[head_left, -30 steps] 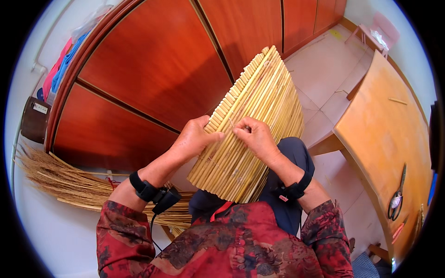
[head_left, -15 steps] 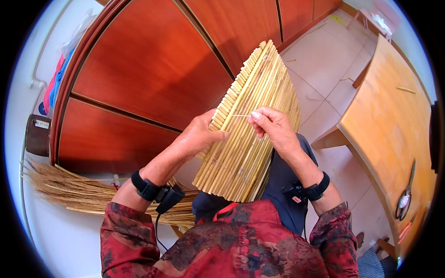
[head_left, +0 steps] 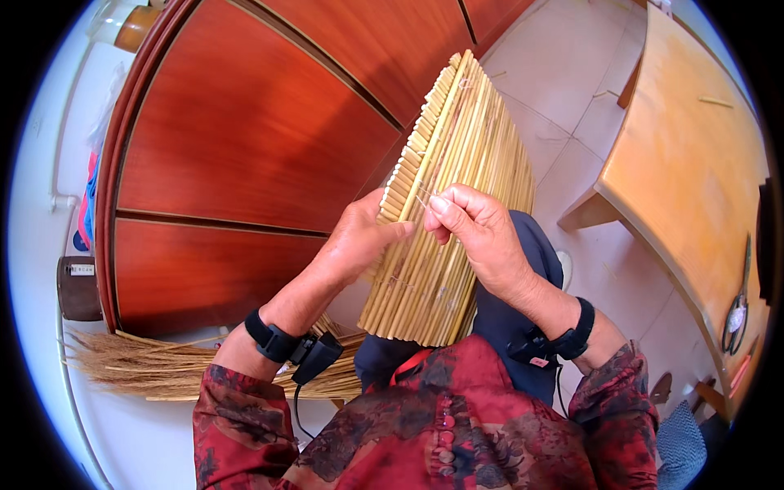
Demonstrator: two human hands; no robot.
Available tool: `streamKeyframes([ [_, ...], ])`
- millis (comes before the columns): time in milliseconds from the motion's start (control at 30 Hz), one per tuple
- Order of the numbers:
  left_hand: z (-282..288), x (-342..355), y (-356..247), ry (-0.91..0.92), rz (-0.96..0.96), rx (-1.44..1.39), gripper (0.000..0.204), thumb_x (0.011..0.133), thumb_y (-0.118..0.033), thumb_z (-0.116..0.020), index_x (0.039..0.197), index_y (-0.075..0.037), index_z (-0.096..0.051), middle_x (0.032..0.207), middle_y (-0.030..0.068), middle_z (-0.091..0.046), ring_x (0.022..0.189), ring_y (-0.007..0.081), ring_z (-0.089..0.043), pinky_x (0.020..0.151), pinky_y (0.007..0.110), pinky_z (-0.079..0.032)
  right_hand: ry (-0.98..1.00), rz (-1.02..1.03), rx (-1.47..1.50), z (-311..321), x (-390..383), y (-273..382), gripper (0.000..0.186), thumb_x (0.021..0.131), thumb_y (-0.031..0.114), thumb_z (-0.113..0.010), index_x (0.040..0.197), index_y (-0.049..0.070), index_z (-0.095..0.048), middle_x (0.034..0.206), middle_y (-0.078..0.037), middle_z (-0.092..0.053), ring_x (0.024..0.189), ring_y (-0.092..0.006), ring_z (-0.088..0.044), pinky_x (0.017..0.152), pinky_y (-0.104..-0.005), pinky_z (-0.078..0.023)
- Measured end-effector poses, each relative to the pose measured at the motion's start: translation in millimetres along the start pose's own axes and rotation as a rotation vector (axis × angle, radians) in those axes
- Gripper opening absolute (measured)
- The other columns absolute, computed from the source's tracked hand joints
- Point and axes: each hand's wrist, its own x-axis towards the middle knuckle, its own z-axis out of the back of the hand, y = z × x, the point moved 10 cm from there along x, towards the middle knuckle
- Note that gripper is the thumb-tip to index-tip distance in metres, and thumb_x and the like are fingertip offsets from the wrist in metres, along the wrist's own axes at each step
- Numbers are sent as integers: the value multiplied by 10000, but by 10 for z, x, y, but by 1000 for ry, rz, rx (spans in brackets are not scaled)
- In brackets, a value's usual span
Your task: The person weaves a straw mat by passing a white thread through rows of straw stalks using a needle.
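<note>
A stiff panel of yellow plant stalks (head_left: 445, 237), laid side by side and tied together, stands tilted over my lap. Along its left side shows a row of short cut stalk ends. My left hand (head_left: 359, 237) grips that left edge, its thumb lying on the front stalks and its other fingers hidden behind. A thin pale thread (head_left: 423, 197) runs from the edge stalks to my right hand (head_left: 478, 233), which pinches it between thumb and forefinger just in front of the panel. The remaining fingers of this hand are curled in.
Red-brown wooden panels (head_left: 253, 122) stand at the left and far side. A bundle of brushy dried stalks (head_left: 147, 365) lies at the lower left. On the right is a wooden table (head_left: 678, 147) with black-handled scissors (head_left: 736, 314) and a loose stalk piece (head_left: 716, 102).
My right hand has come closer to the panel's left edge. The thread, stretched level before, now slants and shows a shorter length. My left hand keeps its hold. The whole view has shifted somewhat.
</note>
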Motion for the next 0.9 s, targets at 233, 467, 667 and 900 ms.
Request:
streamKeyframes([
  [233, 26, -4, -22, 17, 24, -39, 381, 833, -31, -651, 1189, 21, -524, 1038, 67, -638, 910, 118, -606, 813, 287, -512, 5, -5, -220, 348, 197, 227, 223, 938, 183, -562, 851, -9, -633, 691, -24, -572, 651, -92, -555, 630, -230, -461],
  [467, 15, -17, -42, -18, 82, -19, 413, 818, -29, -649, 1203, 24, -511, 1075, 82, -630, 968, 153, -605, 864, 309, -499, -198, 189, -767, 904, 136, 774, 196, 932, 158, -546, 920, -3, -659, 685, -18, -580, 614, -75, -535, 558, -205, -438],
  [667, -8, -20, -94, -3, 33, 135, 428, 804, 17, -663, 1202, 28, -507, 1059, 63, -626, 962, 120, -581, 880, 288, -478, 57, -332, -158, 485, -144, 59, 207, 948, 146, -494, 1047, 11, -616, 769, -10, -596, 526, -34, -462, 444, -178, -404],
  [900, 21, -165, -123, -87, 44, 314, 393, 806, -30, -678, 1158, 54, -527, 1006, 75, -643, 899, 117, -600, 805, 275, -502, 103, -349, -182, 355, -290, -165, 226, 972, 99, -424, 1096, -22, -569, 792, -43, -605, 548, -66, -539, 453, -210, -460],
])
